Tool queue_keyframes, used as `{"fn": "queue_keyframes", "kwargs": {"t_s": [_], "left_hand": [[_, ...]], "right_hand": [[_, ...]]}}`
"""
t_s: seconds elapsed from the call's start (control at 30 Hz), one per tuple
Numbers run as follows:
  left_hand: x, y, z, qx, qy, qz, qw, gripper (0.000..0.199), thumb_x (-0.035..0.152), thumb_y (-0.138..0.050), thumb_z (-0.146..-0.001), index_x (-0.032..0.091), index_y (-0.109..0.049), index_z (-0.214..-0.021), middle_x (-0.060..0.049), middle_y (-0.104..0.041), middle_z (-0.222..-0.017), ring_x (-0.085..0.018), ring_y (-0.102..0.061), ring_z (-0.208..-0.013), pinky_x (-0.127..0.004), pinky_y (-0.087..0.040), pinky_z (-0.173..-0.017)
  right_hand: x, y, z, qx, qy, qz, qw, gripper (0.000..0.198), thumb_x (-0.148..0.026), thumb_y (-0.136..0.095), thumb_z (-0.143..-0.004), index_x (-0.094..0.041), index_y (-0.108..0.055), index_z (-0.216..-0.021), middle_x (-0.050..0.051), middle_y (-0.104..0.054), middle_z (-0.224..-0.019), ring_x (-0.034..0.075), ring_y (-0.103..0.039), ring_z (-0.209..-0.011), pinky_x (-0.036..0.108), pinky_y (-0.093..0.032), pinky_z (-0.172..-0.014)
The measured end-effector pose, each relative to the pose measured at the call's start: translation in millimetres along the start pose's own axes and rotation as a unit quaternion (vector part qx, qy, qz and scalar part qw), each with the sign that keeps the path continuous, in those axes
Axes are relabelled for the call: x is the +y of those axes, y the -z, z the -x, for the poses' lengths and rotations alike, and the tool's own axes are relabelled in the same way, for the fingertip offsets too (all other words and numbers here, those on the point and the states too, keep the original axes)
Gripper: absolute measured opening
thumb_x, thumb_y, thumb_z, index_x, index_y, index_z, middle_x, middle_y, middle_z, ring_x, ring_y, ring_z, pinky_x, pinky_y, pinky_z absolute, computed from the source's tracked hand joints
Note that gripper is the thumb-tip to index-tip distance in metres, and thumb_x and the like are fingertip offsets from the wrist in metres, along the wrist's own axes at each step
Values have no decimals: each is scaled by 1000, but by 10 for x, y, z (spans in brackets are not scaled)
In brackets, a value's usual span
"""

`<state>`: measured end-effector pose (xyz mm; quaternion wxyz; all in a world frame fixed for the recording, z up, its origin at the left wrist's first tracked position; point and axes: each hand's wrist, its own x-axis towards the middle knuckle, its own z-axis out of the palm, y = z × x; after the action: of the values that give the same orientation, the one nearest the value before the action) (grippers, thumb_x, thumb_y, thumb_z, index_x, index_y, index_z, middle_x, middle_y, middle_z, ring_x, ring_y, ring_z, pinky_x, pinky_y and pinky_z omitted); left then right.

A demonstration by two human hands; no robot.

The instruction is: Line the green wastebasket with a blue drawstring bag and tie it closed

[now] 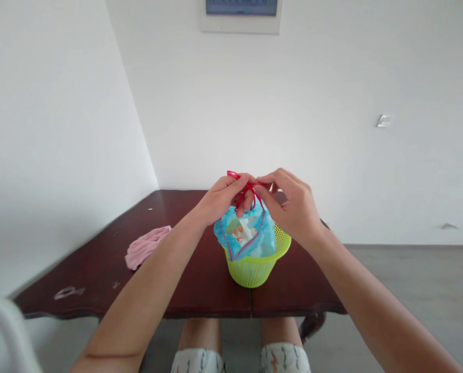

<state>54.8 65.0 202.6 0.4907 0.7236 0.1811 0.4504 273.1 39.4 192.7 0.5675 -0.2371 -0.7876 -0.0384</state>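
Note:
A blue drawstring garbage bag (268, 241) lines a yellow-green plastic basket (252, 272) on the table. White and orange-marked waste shows through the bag's gathered mouth. Above it, the bag's red drawstring (250, 187) is looped and crossed between my hands. My left hand (231, 194) is closed on the drawstring, thumb against fingers. From the other side, my right hand (288, 199) pinches part of the same red string between thumb and fingertips. Whether the crossing is a tight knot, I cannot tell.
The basket stands on a dark reddish-brown wooden table (211, 290). A folded pink cloth (148, 246) lies left of my left forearm. A white curved object (5, 326) is at the lower left edge. White walls rise behind and to the left.

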Motion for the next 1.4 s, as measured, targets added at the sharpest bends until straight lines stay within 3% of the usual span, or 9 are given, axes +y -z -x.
{"fn": "queue_keyframes", "kwargs": {"t_s": [0.2,0.4,0.53,0.63,0.8,0.93,1.13,1.3,1.4], "left_hand": [[-145,-77,9,62,6,16,998,63,83,-81,-107,22,-70,-116,1,-77,-76,-13,-66,-48,-24,-49,-48],[-206,-127,31,128,17,68,989,54,75,-79,-112,21,-74,-115,9,-53,-51,-11,-48,-41,-21,-39,-47],[-187,-141,50,150,-2,78,986,52,72,-79,-112,21,-71,-111,2,-72,-74,-10,-49,-49,-24,-45,-53],[-137,-133,126,171,-86,-71,979,51,70,-63,-122,22,-71,-106,-4,-78,-91,-13,-57,-61,-28,-50,-62],[28,-73,340,103,-278,-487,822,32,43,-52,-128,23,-76,-119,-12,-83,-109,-28,-75,-102,-46,-62,-99],[137,-70,439,17,-393,-540,745,33,33,-54,-124,27,-74,-150,-14,-88,-141,-32,-81,-129,-51,-65,-117],[101,-171,389,-27,-376,-404,834,59,27,-49,-129,34,-55,-187,-10,-71,-180,-27,-68,-168,-51,-55,-143],[-63,-175,353,3,-270,-225,936,52,53,-48,-131,33,-79,-168,-11,-76,-174,-33,-53,-181,-61,-44,-150],[-225,-178,340,45,-190,-122,973,64,72,-52,-126,28,-90,-150,-17,-88,-154,-38,-69,-167,-62,-56,-139]], "right_hand": [[5,25,41,38,14,32,999,15,-23,-74,-116,-27,-82,-104,7,-77,-112,25,-74,-102,44,-60,-90],[-88,-103,228,17,-27,-51,998,7,-25,-79,-115,-26,-85,-111,8,-82,-115,25,-80,-106,40,-65,-91],[-59,-235,409,-25,-50,-44,997,14,-25,-75,-118,-28,-89,-117,6,-89,-115,21,-82,-96,36,-64,-83],[-58,-266,461,-32,-48,-42,997,17,-28,-71,-121,-29,-87,-126,8,-89,-124,21,-81,-93,36,-65,-80],[-102,-267,328,67,-78,-114,988,29,-42,-63,-126,-26,-75,-147,14,-81,-143,26,-80,-125,44,-68,-109],[-35,-340,270,-12,-170,-262,950,47,-69,-59,-126,-27,-82,-129,7,-86,-120,24,-81,-112,41,-67,-106],[4,-435,382,-20,-237,-363,901,59,-87,-79,-107,-30,-90,-117,3,-85,-98,25,-80,-93,40,-69,-88],[-168,-371,315,-49,-292,-435,850,53,-78,-91,-101,-27,-88,-89,3,-82,-82,22,-76,-76,36,-66,-77],[-257,-362,286,-55,-332,-488,805,52,-75,-94,-99,-26,-87,-85,6,-86,-85,25,-81,-80,40,-71,-80]]}}
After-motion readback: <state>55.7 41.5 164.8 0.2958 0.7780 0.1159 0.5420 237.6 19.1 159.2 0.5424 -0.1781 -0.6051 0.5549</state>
